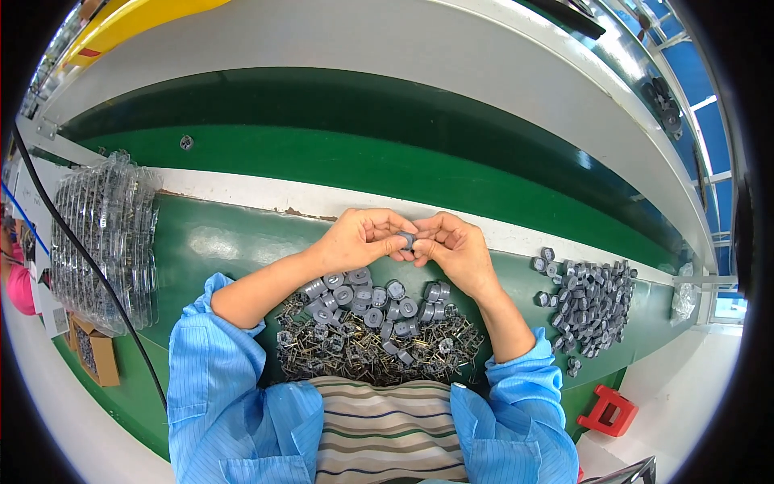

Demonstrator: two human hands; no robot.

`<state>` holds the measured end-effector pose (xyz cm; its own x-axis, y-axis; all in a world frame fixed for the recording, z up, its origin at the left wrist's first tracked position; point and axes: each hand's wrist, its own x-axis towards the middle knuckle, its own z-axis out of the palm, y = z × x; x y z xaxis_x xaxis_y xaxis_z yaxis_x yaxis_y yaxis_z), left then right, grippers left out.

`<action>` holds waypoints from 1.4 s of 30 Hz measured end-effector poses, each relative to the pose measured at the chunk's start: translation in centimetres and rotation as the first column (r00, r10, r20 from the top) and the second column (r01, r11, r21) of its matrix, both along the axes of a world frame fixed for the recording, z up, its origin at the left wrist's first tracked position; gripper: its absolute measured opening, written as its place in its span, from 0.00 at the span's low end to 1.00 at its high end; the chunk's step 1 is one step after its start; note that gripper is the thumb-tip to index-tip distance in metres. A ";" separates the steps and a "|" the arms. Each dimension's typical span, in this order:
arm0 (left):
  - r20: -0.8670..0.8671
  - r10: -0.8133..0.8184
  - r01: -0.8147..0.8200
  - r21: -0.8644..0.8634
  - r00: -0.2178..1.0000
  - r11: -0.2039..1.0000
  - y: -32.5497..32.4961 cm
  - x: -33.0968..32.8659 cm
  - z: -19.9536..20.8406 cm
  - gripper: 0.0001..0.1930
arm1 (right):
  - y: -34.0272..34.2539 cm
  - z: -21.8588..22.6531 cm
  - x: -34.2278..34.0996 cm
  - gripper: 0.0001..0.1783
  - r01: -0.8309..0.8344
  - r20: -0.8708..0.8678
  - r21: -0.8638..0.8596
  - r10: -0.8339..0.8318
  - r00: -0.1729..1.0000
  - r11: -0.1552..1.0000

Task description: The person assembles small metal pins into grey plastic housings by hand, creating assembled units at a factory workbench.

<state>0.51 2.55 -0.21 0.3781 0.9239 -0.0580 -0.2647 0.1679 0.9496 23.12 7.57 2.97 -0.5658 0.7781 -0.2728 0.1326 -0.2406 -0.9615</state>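
Blue sleeves [214, 363] and a striped shirt [387, 436] are closest, the person sitting or standing (I can't tell which) tight against the near edge of the bench [222, 234], which would explain how both forearms can curve round what lies there. The sleeves end about the elbows, leaving the wrists free of cloth.

Toward the bench's left end rises a tall stack of clear plastic trays [109, 234], one nested on another, probably to save room and to be out of the way of the left elbow.

Along the middle of the near edge spreads a tangled heap of metal-pinned parts [379, 355], right under the chest, where I'd guess the reach is shortest. A loose cluster of grey round-cornered pieces [375, 297] lies on its far side, between the heap and the wrists. More such pieces make a separate pile [592, 306] toward the right end, well apart from the middle, perhaps so the two lots don't mix.

Above the cluster, near the far edge, the left hand [360, 238] and right hand [461, 252] meet, each closed to a narrow fingertip pinch on one grey piece [407, 239]. Something that small seems to call for thumbs and fingertips rather than palms; the fingers cover much of it, so I can't make out its underside.
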 end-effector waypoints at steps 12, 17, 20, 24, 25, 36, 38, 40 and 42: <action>-0.015 -0.010 0.008 -0.109 1.000 0.994 0.6 -0.7 0.7 0.08 | -1.3 -0.4 -0.7 0.20 0.047 -0.023 0.205 -0.044 0.999 0.978; -0.003 -0.012 0.012 -0.074 1.000 0.997 0.1 -0.3 0.4 0.06 | -1.0 0.9 -0.1 0.17 -0.005 0.041 0.279 -0.007 0.999 0.960; 0.012 0.007 -0.007 -0.070 1.000 0.998 0.0 -0.2 0.0 0.06 | 0.8 1.2 1.9 0.12 0.076 0.063 0.526 -0.128 0.990 0.847; -0.202 0.035 -0.022 0.064 0.979 0.998 -0.3 0.1 -0.3 0.05 | 1.7 2.0 4.9 0.10 0.012 0.298 0.563 -0.216 0.930 0.826; -0.286 0.070 -0.019 0.176 0.956 0.984 -0.4 0.1 -0.5 0.05 | 1.5 1.7 5.5 0.11 -0.038 0.312 0.561 -0.168 0.935 0.827; -0.611 0.307 0.156 0.586 0.730 0.795 -0.2 0.4 0.8 0.11 | 0.4 -0.4 4.8 0.06 -0.198 0.388 0.689 -0.123 0.914 0.697; -0.627 0.306 0.166 0.579 0.716 0.799 0.0 0.2 0.8 0.13 | 0.3 -0.8 4.4 0.06 -0.189 0.374 0.706 -0.133 0.918 0.683; -0.573 0.240 0.164 0.563 0.784 0.810 0.3 -0.2 1.2 0.16 | 0.3 -1.1 4.2 0.06 -0.180 0.361 0.721 -0.142 0.921 0.669; -0.590 0.212 0.180 0.534 0.779 0.826 0.4 -0.6 1.2 0.19 | 0.3 -1.2 4.0 0.06 -0.169 0.350 0.735 -0.154 0.924 0.657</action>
<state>-0.12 2.96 1.01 0.4261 0.8737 0.2349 0.3945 -0.4131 0.8208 27.16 7.87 1.81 -0.5604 0.7998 0.2152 0.4931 0.5310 -0.6892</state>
